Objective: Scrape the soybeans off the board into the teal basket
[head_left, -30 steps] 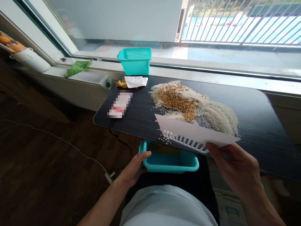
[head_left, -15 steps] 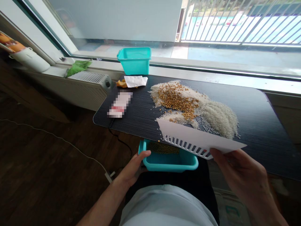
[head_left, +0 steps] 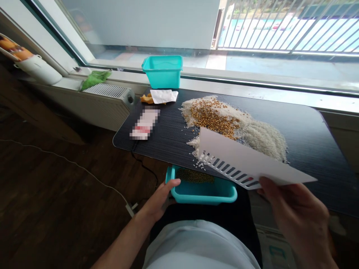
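"Rectangular turquoise plastic tub (head_left: 204,198): where?"

"Below the near table edge. The left hand (head_left: 159,201) grips its rim, thumb inside, other fingers mostly hidden. Small greenish beans (head_left: 193,176) already lie inside."

"And the right hand (head_left: 298,209)?"

"Pinched closed on a white slotted sheet (head_left: 246,158)."

"What's left?"

"Round yellow beans (head_left: 213,117) and white rice grains (head_left: 265,138), partly mixed, on the dark wood-grain table (head_left: 168,134); plenty remains, I'd judge."

Daylight thru window (head_left: 140,28), nr blown out past railings (head_left: 266,51); wood floor (head_left: 53,190) v. dim. Edges stretched. R hand (head_left: 297,209) sl. soft, poss. motion blur.
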Available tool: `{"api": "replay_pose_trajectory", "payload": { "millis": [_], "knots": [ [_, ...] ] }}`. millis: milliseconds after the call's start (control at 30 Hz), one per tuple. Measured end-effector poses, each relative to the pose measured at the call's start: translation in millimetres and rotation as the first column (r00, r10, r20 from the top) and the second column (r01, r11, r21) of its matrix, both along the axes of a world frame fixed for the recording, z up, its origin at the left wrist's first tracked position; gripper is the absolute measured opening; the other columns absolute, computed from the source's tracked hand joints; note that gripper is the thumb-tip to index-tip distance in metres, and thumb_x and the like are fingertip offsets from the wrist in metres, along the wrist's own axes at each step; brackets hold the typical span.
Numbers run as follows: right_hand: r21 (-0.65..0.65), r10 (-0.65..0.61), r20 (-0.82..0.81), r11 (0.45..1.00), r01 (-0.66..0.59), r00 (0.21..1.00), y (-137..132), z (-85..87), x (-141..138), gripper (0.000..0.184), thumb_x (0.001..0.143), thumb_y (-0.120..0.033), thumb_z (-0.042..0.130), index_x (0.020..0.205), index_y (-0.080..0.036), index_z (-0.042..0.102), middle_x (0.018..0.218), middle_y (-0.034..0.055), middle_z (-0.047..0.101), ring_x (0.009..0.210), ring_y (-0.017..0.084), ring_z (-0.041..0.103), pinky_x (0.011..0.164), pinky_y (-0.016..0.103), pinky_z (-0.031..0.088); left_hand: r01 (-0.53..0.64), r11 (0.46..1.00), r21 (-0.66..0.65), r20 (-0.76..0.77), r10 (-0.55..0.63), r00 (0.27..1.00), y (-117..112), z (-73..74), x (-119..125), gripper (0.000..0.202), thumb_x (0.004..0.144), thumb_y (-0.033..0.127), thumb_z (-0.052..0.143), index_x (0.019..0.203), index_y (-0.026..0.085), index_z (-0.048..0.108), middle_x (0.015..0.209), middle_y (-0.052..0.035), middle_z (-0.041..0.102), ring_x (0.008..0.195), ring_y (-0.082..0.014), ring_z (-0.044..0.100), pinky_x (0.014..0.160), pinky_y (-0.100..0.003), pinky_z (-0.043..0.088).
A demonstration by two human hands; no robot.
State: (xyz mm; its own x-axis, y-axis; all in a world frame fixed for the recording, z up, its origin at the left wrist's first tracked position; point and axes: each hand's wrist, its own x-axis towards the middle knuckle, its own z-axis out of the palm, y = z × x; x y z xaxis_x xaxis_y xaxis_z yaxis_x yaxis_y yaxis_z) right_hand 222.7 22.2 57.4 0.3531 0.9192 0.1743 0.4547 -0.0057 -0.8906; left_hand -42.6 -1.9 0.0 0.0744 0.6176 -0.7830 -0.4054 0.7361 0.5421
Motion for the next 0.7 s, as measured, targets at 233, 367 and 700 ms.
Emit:
{"api": "replay_pose_trajectory", "payload": {
  "millis": [233,367,700],
  "knots": [
    [0.261,0.155,0.222,0.942,-0.212,0.963,-27.0,-25.6,-17.8,0.020,0.081,-0.017,0.069,0.099,-0.026,0.072,0.090,0.0020,0.078,0.071,0.020,0.074,0.070,0.032,0.062,0.022,1.000,0.005,0.015,-0.022,1.000,3.2,-2.7,3.9,0.052,0.075,0.043,0.067,0.119,0.017,0.057,0.116,-0.0106,0.068,0.109,-0.0286,0.062,0.077,-0.034,0.053],
    [0.356,0.221,0.306,0.875,-0.327,0.926,-20.9,-30.9,-31.0,0.031,0.082,-0.008,0.066,0.104,-0.028,0.068,0.094,-0.0010,0.077,0.075,0.016,0.073,0.072,0.027,0.060,0.043,0.999,0.005,0.033,-0.043,0.999,2.4,-1.7,5.5,0.054,0.073,0.046,0.068,0.119,0.018,0.056,0.117,-0.0105,0.068,0.112,-0.0296,0.060,0.080,-0.035,0.053],
    [0.354,-0.152,0.380,0.935,0.008,0.912,-5.8,-41.9,12.1,0.011,0.084,-0.026,0.068,0.092,-0.020,0.074,0.086,0.0036,0.079,0.070,0.022,0.074,0.068,0.031,0.059,0.000,0.999,-0.052,0.008,0.001,1.000,0.7,-2.2,13.7,0.034,0.075,0.043,0.069,0.097,0.018,0.062,0.104,-0.0096,0.072,0.107,-0.0282,0.063,0.083,-0.036,0.054]
  ]
}}
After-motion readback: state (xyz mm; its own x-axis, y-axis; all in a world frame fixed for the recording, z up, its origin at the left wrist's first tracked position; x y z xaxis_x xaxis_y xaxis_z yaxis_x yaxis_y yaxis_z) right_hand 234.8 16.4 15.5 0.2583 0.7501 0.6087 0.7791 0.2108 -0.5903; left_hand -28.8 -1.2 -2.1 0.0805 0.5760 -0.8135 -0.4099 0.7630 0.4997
